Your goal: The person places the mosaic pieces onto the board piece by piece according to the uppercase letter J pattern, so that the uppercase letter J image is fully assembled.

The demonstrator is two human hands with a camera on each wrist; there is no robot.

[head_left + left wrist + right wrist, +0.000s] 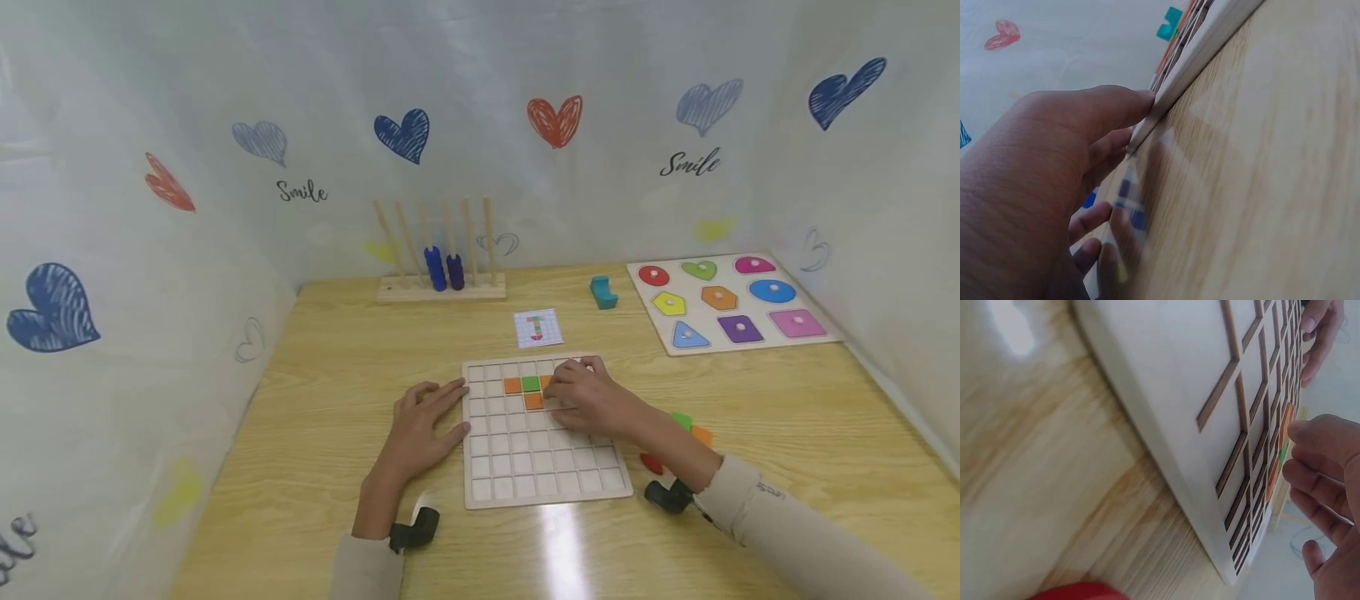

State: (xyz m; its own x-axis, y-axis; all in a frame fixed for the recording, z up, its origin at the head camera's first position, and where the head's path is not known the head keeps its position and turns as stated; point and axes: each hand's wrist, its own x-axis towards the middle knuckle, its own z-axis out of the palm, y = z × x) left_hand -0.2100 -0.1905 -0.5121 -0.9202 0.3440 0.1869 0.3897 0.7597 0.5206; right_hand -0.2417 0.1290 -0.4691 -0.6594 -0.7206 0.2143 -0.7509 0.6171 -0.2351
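A pale wooden grid board lies flat on the table. Set in its upper cells are an orange tile, a green tile and another orange tile one row lower. A further orange tile is partly covered by my right hand, which reaches over the board from the right. In the right wrist view, my fingertips are right at these tiles, with nothing visible between thumb and fingers. My left hand touches the board's left edge, its thumb against the side.
Loose green, orange and red pieces lie beside my right forearm. Behind the board are a pattern card, a teal block and a peg stand with blue and purple beads. A knobbed shape puzzle lies back right.
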